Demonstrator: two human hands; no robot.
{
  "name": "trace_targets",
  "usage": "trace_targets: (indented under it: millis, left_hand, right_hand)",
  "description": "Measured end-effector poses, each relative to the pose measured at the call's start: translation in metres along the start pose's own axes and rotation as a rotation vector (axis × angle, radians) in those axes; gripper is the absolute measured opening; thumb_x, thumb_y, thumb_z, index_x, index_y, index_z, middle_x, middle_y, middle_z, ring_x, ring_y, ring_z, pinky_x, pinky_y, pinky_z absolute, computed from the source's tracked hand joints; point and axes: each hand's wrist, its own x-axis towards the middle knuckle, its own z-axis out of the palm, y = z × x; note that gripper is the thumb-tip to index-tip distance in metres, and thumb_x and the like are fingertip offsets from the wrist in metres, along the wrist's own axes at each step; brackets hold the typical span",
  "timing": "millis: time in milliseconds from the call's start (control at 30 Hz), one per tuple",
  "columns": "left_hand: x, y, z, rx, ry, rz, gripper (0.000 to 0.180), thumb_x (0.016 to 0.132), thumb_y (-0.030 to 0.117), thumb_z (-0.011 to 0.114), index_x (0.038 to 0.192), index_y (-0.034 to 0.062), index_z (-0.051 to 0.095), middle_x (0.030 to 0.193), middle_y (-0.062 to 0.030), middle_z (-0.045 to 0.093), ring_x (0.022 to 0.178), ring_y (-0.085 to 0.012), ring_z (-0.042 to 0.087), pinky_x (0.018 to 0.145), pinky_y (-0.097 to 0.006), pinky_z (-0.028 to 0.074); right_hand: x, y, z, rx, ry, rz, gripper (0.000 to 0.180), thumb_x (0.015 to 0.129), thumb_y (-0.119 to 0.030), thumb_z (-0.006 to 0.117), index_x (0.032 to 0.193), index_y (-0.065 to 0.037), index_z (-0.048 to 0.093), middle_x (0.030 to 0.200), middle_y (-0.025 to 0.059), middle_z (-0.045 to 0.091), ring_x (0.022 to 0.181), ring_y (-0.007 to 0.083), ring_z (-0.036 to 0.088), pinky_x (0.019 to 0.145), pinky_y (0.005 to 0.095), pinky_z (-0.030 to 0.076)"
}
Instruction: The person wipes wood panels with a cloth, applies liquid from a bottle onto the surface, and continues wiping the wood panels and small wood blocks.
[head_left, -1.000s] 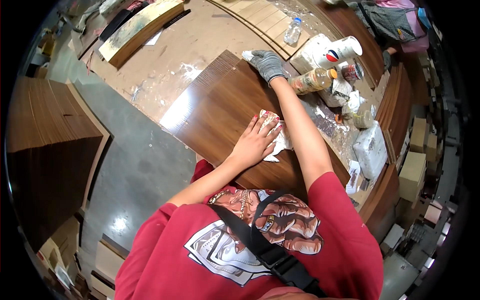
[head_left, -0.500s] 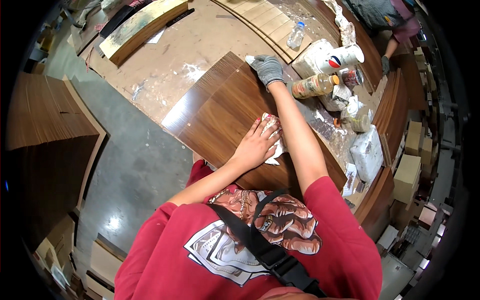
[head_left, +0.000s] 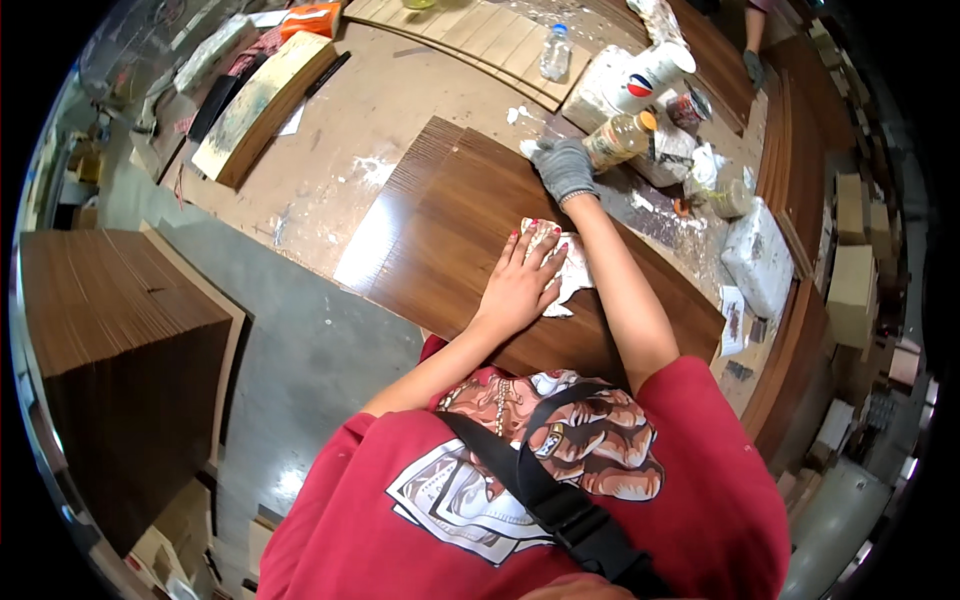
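A dark brown wood-grain panel [head_left: 420, 240] lies at a slant in front of me. My left hand [head_left: 517, 290], bare with red nails, presses a crumpled white cloth [head_left: 572, 285] onto the panel, its fingers over the cloth. Farther off, my right hand [head_left: 566, 168] wears a grey glove and sits at the panel's far right edge. Its fingers are bent together. A small white bit shows at their tips, too little to name. Close beside the glove stands a bottle with an orange cap [head_left: 620, 140].
Right of the panel are a white cup [head_left: 650, 78], a can [head_left: 690, 105], a jar [head_left: 732, 198] and a white-smeared block [head_left: 757, 258]. A clear bottle [head_left: 555, 52] stands behind. A wooden beam [head_left: 255, 110] lies far left. Stacked boards [head_left: 120, 300] rise at left. A co-worker's gloved hand [head_left: 753, 68] shows far right.
My gloved right hand has come nearer along the panel's right edge. The left hand with the cloth has shifted slightly right on the panel. The whole view has turned a little.
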Motion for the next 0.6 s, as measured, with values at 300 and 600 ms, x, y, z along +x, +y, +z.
trace_targets:
  millis: [300,600]
  left_hand:
    - [0.005,0.005,0.001,0.052,0.003,0.041,0.049,0.095,0.031,0.06,0.14,0.0119,0.056,0.149,-0.0117,0.046,0.142,-0.0393,0.036,0.12,-0.054,0.026]
    - [0.004,0.013,0.005,0.064,-0.064,-0.023,0.053,0.097,0.034,0.06,0.146,0.0171,0.052,0.154,-0.0098,0.042,0.145,-0.0412,0.032,0.121,-0.054,0.025]
  right_hand:
    - [-0.066,0.043,-0.008,0.055,0.126,0.129,0.029,0.084,-0.033,0.072,0.1,-0.009,0.079,0.089,0.0237,0.072,0.082,0.0362,0.07,0.084,0.044,0.053]
    - [-0.107,0.082,-0.045,0.095,0.115,0.284,0.031,0.088,-0.04,0.069,0.095,-0.011,0.079,0.089,0.0179,0.073,0.086,0.0372,0.067,0.082,0.0458,0.052]
